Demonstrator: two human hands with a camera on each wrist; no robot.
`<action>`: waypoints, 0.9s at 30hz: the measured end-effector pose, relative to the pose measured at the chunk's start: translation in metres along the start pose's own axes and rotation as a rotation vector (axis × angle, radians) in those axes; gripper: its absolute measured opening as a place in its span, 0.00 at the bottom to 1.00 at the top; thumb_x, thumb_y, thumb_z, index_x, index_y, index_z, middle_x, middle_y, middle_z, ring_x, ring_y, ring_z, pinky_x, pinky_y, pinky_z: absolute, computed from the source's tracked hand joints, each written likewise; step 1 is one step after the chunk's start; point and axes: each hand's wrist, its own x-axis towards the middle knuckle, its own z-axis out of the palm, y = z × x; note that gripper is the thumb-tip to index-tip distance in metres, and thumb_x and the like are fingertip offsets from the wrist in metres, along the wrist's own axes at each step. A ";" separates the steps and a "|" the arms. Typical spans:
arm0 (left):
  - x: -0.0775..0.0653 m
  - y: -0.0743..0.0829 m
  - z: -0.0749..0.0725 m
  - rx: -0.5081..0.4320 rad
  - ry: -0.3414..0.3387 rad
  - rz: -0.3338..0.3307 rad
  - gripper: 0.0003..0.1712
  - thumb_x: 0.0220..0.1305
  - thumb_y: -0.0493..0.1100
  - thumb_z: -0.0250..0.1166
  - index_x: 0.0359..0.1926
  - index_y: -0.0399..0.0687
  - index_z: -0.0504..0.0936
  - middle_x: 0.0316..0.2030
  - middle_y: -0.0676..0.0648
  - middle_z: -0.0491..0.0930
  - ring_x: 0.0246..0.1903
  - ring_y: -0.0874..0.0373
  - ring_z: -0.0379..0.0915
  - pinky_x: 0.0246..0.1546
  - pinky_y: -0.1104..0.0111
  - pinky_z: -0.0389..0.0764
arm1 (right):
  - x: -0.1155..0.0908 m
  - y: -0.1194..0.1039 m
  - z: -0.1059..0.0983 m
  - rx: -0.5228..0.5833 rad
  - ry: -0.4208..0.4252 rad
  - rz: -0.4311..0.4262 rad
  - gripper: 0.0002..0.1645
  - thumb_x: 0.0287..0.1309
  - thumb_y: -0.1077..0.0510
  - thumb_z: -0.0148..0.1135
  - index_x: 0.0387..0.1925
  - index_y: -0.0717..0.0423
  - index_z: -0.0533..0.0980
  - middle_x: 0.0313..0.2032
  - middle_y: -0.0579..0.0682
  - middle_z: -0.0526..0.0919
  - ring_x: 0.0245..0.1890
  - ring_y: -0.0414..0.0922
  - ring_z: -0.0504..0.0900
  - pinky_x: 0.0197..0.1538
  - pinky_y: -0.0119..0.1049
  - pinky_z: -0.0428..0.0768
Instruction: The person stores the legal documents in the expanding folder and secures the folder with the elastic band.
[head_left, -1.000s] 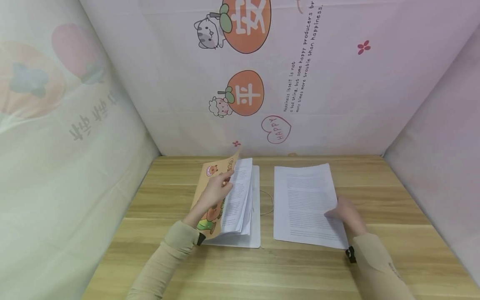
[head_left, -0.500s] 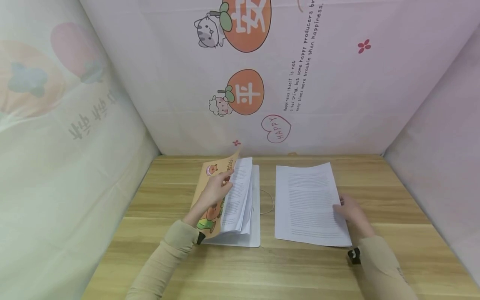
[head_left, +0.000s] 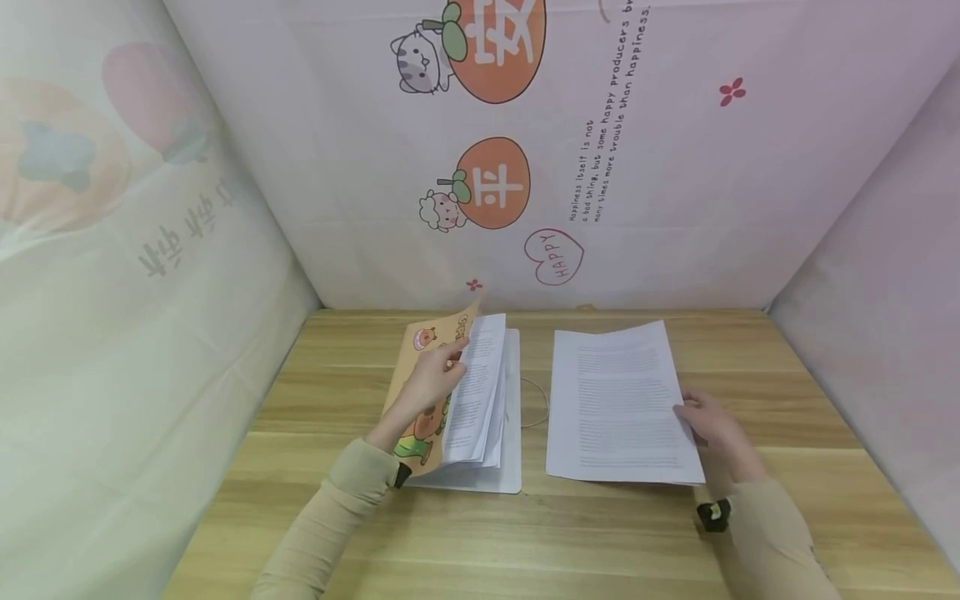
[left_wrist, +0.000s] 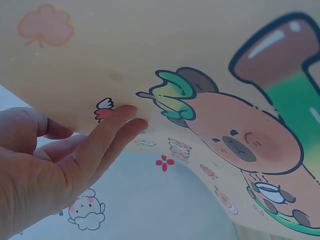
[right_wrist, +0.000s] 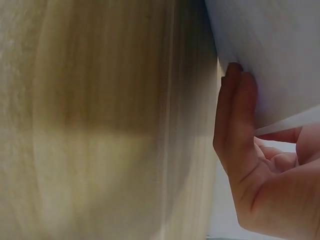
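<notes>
An orange folder with cartoon animals on its cover (head_left: pixel 408 358) stands partly opened on the left of the table, printed pages (head_left: pixel 480 400) showing inside. My left hand (head_left: pixel 431 379) holds the raised cover by its free edge; in the left wrist view its fingers (left_wrist: pixel 112 125) lie along the printed side, the thumb at the other. On the right, a printed sheet of paper (head_left: pixel 618 400) is pinched at its right edge by my right hand (head_left: pixel 712 425). From the right wrist, fingers (right_wrist: pixel 242 100) show beneath the paper, which is lifted over the wood along this side.
A thin elastic loop (head_left: pixel 545 404) sticks out from the folder's right edge towards the sheet. Printed cloth walls (head_left: pixel 660 233) enclose the wooden table (head_left: pixel 585 542) at the back and both sides.
My right hand has slid outward to the right and now grips the sheet nearer its edge, and the sheet has shifted slightly and tilted up. The left hand and folder cover stay put.
</notes>
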 end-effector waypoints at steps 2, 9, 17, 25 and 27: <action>0.000 0.000 0.000 -0.006 0.002 0.000 0.30 0.64 0.33 0.53 0.68 0.36 0.70 0.60 0.30 0.76 0.12 0.65 0.49 0.12 0.77 0.56 | -0.001 0.003 0.000 0.046 -0.002 -0.012 0.30 0.74 0.59 0.39 0.66 0.79 0.55 0.43 0.61 0.82 0.34 0.39 0.82 0.38 0.36 0.82; -0.001 -0.001 -0.001 -0.011 -0.004 -0.014 0.31 0.64 0.35 0.53 0.69 0.38 0.69 0.59 0.29 0.77 0.12 0.66 0.49 0.11 0.77 0.56 | -0.004 0.015 0.003 0.165 0.000 -0.049 0.30 0.74 0.60 0.38 0.68 0.78 0.53 0.36 0.42 0.81 0.33 0.34 0.80 0.38 0.32 0.81; -0.002 0.000 -0.003 -0.007 0.001 -0.022 0.31 0.65 0.35 0.52 0.70 0.38 0.68 0.58 0.30 0.79 0.12 0.65 0.52 0.12 0.76 0.58 | -0.005 0.020 0.015 0.221 0.034 -0.017 0.30 0.74 0.59 0.42 0.68 0.76 0.53 0.35 0.39 0.80 0.33 0.33 0.80 0.38 0.32 0.80; -0.001 0.001 -0.004 0.002 0.004 -0.025 0.31 0.65 0.35 0.52 0.70 0.38 0.68 0.60 0.31 0.77 0.11 0.65 0.52 0.11 0.76 0.57 | -0.003 0.011 0.031 0.246 0.056 -0.014 0.32 0.73 0.60 0.44 0.70 0.76 0.54 0.34 0.39 0.81 0.32 0.33 0.80 0.38 0.31 0.80; -0.002 0.001 -0.004 0.001 0.001 -0.028 0.31 0.65 0.36 0.51 0.70 0.38 0.68 0.61 0.32 0.77 0.11 0.65 0.51 0.11 0.76 0.57 | -0.001 0.009 0.034 0.264 0.049 -0.019 0.32 0.73 0.60 0.44 0.70 0.77 0.53 0.34 0.39 0.81 0.32 0.33 0.80 0.38 0.31 0.80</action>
